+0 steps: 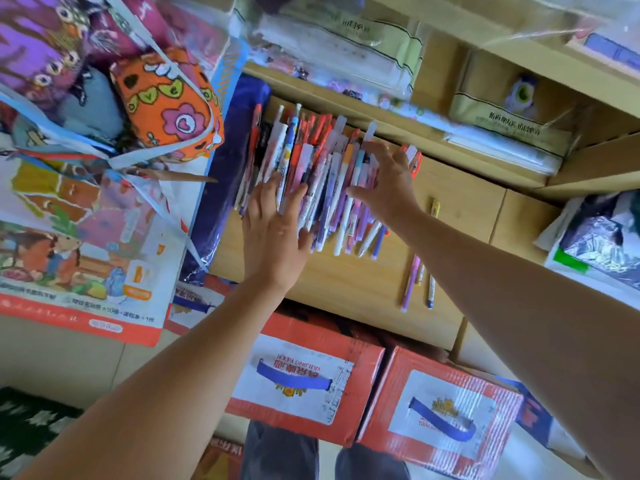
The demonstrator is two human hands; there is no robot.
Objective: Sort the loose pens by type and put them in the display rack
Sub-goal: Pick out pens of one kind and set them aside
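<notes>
Hands spread on pen pile [322, 168] on wooden counter [346, 282].
Pens under both palms hidden; shelf goods above are motion-blurred, no display rack identifiable. Left hand [273, 233] lies flat, fingers straight, on the pile's near-left part. Right hand [388, 181] has fingers splayed and slightly bent over its right side; neither grips anything. Stray pens [419, 278] lie apart, right of the pile, near the right forearm.

Bare forearms [166, 375], dark grey trousers [280, 453].
</notes>
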